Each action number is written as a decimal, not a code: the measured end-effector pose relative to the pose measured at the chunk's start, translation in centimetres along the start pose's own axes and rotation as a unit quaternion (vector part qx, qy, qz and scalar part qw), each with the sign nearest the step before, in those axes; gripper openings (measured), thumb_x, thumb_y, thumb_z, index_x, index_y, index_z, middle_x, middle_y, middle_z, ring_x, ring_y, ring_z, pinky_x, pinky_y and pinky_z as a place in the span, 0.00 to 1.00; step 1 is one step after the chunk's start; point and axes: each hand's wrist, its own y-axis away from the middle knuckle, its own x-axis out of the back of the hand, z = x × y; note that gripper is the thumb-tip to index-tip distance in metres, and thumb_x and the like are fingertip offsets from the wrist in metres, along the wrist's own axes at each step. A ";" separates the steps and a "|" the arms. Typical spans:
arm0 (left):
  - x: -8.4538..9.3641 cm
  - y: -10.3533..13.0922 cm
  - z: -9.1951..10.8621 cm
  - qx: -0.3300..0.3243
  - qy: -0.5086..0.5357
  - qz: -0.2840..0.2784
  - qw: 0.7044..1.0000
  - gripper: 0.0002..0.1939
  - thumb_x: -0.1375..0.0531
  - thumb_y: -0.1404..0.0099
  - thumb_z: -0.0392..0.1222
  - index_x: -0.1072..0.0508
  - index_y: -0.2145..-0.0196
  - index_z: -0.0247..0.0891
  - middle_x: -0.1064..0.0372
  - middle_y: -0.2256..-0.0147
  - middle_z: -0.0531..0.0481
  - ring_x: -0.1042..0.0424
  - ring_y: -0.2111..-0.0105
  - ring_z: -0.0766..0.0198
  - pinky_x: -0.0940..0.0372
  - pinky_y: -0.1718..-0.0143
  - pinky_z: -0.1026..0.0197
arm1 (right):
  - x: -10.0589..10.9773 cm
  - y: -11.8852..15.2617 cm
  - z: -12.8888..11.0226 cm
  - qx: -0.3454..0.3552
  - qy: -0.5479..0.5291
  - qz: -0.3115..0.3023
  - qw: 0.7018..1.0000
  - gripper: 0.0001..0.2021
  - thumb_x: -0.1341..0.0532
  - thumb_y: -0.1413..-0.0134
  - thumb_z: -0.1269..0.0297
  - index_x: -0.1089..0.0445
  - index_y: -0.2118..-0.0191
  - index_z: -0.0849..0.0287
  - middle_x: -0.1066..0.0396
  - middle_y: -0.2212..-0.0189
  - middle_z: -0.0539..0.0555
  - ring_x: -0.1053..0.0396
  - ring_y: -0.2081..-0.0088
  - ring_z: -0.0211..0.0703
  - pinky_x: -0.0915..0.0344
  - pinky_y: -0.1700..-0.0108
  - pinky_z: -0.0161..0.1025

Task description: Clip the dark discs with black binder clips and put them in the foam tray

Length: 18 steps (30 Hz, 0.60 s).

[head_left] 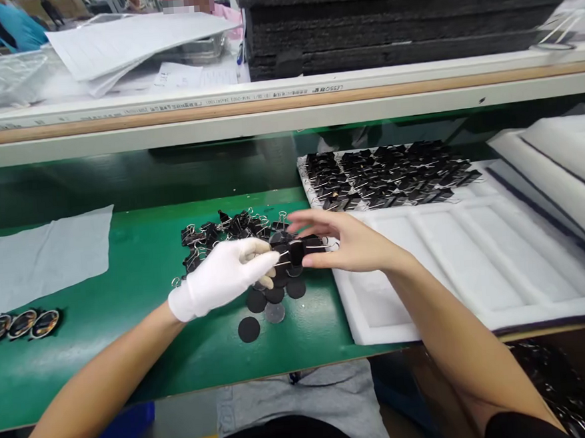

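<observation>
My left hand, in a white glove, pinches the wire handle of a black binder clip with thumb and fingers. My bare right hand closes on the same clip from the right, its thumb against the near side and its upper fingers raised behind. Fingers partly hide what the clip's jaws hold. Beneath and in front of both hands lie several round dark discs and a clear disc. Behind my left hand is a heap of loose binder clips.
A white foam tray with long grooves lies at right, its far part covered by rows of clips. White foam sheets are stacked beyond. Round dark lenses and a pale cloth lie left. A shelf edge crosses above.
</observation>
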 end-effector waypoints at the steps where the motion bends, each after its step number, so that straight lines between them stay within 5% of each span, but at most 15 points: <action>1: 0.0 0.0 0.1 -0.002 -0.014 0.002 1.000 0.18 0.43 0.28 0.55 0.26 0.52 0.38 0.18 0.67 0.48 0.17 0.66 0.60 0.25 0.63 0.61 | 0.0 -0.1 -0.1 -0.026 -0.027 -0.027 0.999 0.29 0.27 0.50 0.51 0.26 0.43 0.57 0.22 0.50 0.60 0.23 0.53 0.52 0.28 0.51 0.47; 5: 0.0 0.6 0.6 -0.030 -0.098 -0.012 0.995 0.18 0.44 0.28 0.55 0.24 0.55 0.39 0.19 0.68 0.51 0.19 0.67 0.61 0.26 0.63 0.61 | -0.6 -0.1 -0.4 -0.045 -0.037 -0.062 0.996 0.12 0.29 0.47 0.58 0.23 0.63 0.60 0.23 0.68 0.52 0.28 0.66 0.41 0.35 0.65 0.36; 12: -0.6 1.1 1.2 -0.075 -0.226 -0.033 0.971 0.21 0.47 0.26 0.58 0.21 0.53 0.44 0.18 0.63 0.54 0.21 0.65 0.61 0.28 0.62 0.62 | -1.5 1.6 -1.0 -0.034 -0.051 -0.047 0.997 0.10 0.29 0.49 0.62 0.24 0.63 0.61 0.22 0.66 0.51 0.26 0.64 0.42 0.34 0.60 0.36; 16: -2.3 1.5 -0.4 -0.204 -0.359 0.055 0.909 0.29 0.42 0.29 0.60 0.29 0.37 0.45 0.23 0.44 0.47 0.22 0.48 0.52 0.27 0.50 0.56 | 0.9 4.5 -2.0 -0.003 0.041 -0.049 0.998 0.06 0.33 0.48 0.69 0.25 0.62 0.60 0.22 0.66 0.50 0.26 0.64 0.41 0.33 0.60 0.35; 18: -3.3 2.1 -1.7 -0.293 -0.409 0.118 0.856 0.31 0.43 0.29 0.60 0.32 0.35 0.42 0.22 0.47 0.44 0.20 0.53 0.52 0.25 0.55 0.56 | 4.4 6.4 -2.3 0.004 0.090 -0.013 0.996 0.06 0.35 0.47 0.71 0.25 0.61 0.60 0.21 0.64 0.52 0.25 0.62 0.41 0.32 0.57 0.36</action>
